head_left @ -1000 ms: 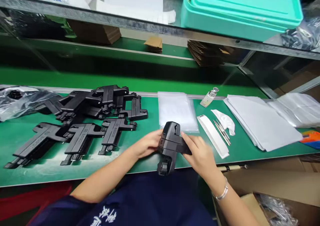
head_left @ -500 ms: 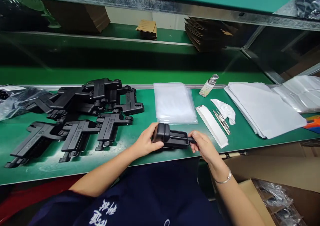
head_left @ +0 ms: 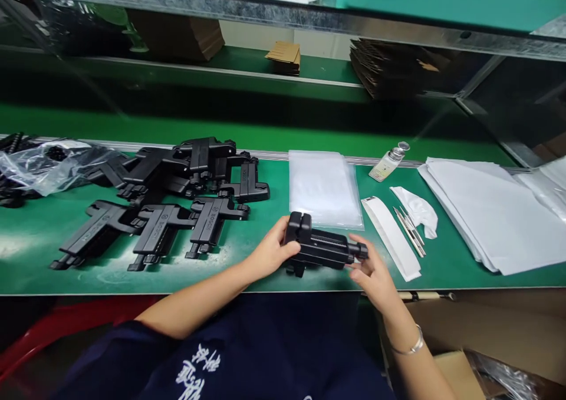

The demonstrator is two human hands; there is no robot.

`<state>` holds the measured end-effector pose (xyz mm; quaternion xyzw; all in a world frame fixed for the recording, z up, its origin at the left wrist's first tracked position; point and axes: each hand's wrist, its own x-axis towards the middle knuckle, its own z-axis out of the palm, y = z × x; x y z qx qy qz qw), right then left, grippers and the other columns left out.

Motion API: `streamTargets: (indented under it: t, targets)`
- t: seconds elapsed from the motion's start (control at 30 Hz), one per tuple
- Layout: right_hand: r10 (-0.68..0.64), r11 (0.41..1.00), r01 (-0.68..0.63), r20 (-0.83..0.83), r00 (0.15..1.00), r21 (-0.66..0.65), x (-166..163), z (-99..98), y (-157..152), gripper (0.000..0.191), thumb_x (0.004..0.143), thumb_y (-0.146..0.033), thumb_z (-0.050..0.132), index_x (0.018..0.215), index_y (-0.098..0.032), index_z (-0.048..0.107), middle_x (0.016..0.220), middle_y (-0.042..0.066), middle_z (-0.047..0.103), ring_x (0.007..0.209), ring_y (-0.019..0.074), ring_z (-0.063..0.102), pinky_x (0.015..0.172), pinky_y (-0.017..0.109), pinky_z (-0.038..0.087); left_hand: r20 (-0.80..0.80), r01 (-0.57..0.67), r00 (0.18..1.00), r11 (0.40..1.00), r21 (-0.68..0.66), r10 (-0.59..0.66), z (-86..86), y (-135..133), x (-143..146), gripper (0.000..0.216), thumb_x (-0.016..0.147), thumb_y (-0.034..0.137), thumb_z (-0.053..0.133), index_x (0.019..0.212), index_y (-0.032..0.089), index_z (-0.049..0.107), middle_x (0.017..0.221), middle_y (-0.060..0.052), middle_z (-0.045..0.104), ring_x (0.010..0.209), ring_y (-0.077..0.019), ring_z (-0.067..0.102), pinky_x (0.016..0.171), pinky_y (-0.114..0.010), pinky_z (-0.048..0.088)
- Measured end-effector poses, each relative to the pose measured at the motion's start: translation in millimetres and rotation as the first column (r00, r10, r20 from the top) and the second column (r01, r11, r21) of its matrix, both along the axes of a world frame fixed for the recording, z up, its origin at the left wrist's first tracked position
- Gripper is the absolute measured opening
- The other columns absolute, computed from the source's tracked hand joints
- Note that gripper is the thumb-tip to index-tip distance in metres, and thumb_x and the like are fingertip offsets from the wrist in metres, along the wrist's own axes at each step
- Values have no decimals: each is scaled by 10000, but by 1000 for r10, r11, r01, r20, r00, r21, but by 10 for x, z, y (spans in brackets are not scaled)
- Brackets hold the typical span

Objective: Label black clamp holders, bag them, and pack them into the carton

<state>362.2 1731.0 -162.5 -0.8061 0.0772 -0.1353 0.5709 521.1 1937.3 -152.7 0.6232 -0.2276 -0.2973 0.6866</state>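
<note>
My left hand (head_left: 272,252) is closed around the blocky left end of a black clamp bracket (head_left: 327,248), thumb on its front face. The bracket lies roughly level above the front edge of the bench, its screw knob (head_left: 360,251) pointing right. Around that knob, my right hand (head_left: 374,273) has its thumb and fingers apart. Some right fingertips are hidden behind the bracket, so I cannot tell how firmly they touch it. Several like brackets (head_left: 206,226), some marked BOSCH, lie grouped on the left.
Behind the held bracket lie clear plastic bags (head_left: 325,184). To the right are a small bottle (head_left: 389,162), a white strip (head_left: 389,235), thin tools (head_left: 409,232), a crumpled white piece (head_left: 415,208) and white sheets (head_left: 495,211). A metal shelf edge (head_left: 283,19) crosses above.
The bracket has turned, showing more of its side and its whole knob. My right hand has loosened from its pinch on the knob. The view has shifted left.
</note>
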Motion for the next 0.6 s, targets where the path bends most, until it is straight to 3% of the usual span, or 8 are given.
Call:
streamTargets:
  t: [0.03, 0.1, 0.2, 0.27, 0.43, 0.53, 0.6]
  targets:
    - [4, 997, -2, -33, 999, 77, -4, -43, 8, 633, 834, -534, 646, 1350, -236, 433, 1207, 136, 615, 987, 238, 666, 802, 376, 583, 124, 42, 991, 998, 38, -46, 30, 38, 18, 705, 669, 633, 725, 1176, 178, 547, 1085, -88, 632, 980, -240, 585, 853, -330, 461]
    - [-22, 994, 26, -36, 999, 102, -9, -102, 14, 558, 788, -488, 717, 1246, -232, 525, 1174, 124, 647, 999, 246, 673, 832, 388, 582, 336, 170, 923, 981, 90, -190, 85, 104, 64, 682, 685, 556, 749, 1219, 199, 519, 1174, -106, 623, 1065, -267, 589, 935, -390, 453]
    - [-57, 998, 58, 44, 997, -24, -18, -127, -2, 457, 789, -340, 743, 1196, -241, 562, 1227, 126, 644, 1159, 274, 611, 965, 461, 522, 563, 345, 747, 930, 128, -354, 127, 170, 141, 506, 786, 379, 695, 1234, 224, 519, 1242, -121, 636, 1193, -264, 570, 1096, -470, 335]
    - [-54, 991, 67, 111, 992, -117, -27, -131, -14, 450, 808, -253, 713, 1226, -249, 544, 1276, 127, 621, 1227, 273, 569, 1012, 495, 487, 627, 375, 674, 912, 164, -390, 128, 194, 182, 378, 845, 320, 622, 1207, 235, 552, 1234, -117, 659, 1246, -248, 547, 1155, -506, 231]
    - [-43, 967, 93, 205, 978, -239, -33, -155, -15, 504, 809, -141, 666, 1270, -266, 506, 1306, 110, 602, 1246, 256, 556, 1042, 520, 462, 616, 378, 685, 912, 157, -390, 144, 215, 211, 225, 861, 311, 589, 1077, 258, 625, 1162, -99, 705, 1244, -237, 560, 1168, -526, 179]
    - [-57, 977, 88, 159, 986, -194, -21, -132, 5, 479, 815, -205, 689, 1256, -260, 510, 1291, 118, 608, 1218, 261, 576, 1016, 500, 486, 618, 358, 703, 926, 118, -351, 202, 217, 181, 256, 834, 284, 612, 1088, 253, 623, 1167, -92, 697, 1228, -245, 568, 1165, -517, 190]
    - [-61, 990, 72, 91, 994, -121, -21, -80, 31, 493, 810, -302, 717, 1256, -250, 512, 1227, 120, 641, 1129, 260, 630, 933, 448, 546, 554, 291, 770, 947, 139, -318, 241, 214, 143, 382, 771, 318, 687, 1132, 233, 599, 1191, -93, 669, 1198, -271, 575, 1135, -500, 268]
